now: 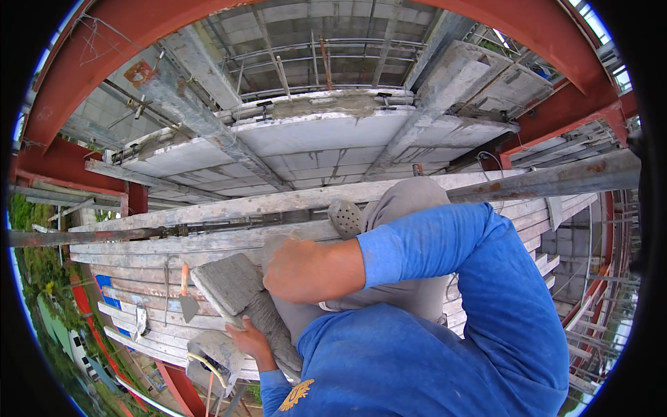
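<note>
Grey and rough on its upper face, with a paler side edge, a slab [233,281] lies over the boards in front of the person, slanting back towards the body beside a leg in grey trousers [410,194]. The left hand [251,342] grips the slab by its left edge, one finger lying up against the side. The right hand [309,270], reaching in from a bent arm in a blue sleeve [431,240], is beside the slab's right edge, its fingers curled; a blur at the fingertips hides whether that grip is closed around anything.

Just left of the slab, a trowel [188,304] with an orange handle rests on the planks [132,260], its blade pointing towards the person. Nearer the body, left of the left hand, is a grey bucket [208,340] with a pale, curved handle. A perforated shoe [345,219] shows beyond the right hand. Past the planks stand a wall of pale panels [306,135], red steel beams [69,90] and a rust-marked metal pipe [577,174]; greenery [28,208] shows at far left.
</note>
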`<state>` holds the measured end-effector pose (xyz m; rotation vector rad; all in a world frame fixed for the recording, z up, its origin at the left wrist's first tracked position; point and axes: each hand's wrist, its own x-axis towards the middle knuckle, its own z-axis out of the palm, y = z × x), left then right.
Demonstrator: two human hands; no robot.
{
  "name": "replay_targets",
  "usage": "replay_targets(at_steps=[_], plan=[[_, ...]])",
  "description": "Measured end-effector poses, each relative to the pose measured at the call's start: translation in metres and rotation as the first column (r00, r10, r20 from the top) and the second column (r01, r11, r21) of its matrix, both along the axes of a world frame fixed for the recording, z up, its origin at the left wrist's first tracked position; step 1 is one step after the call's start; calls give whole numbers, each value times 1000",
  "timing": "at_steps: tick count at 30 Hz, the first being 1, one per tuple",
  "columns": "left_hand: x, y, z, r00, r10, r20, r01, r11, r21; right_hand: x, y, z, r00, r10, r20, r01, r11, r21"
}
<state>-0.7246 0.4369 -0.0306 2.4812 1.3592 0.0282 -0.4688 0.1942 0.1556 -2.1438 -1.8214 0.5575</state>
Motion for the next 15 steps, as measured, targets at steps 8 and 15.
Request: replay_targets(at_steps=[8,15], plan=[[-6,6,-8,999,-30,13,29,999,26,-2,7,-5,1000,-8,0,8,1000,28],[-6,7,-8,999,-27,26,26,999,40,0,4,-9,999,25,30,-26,999,40]])
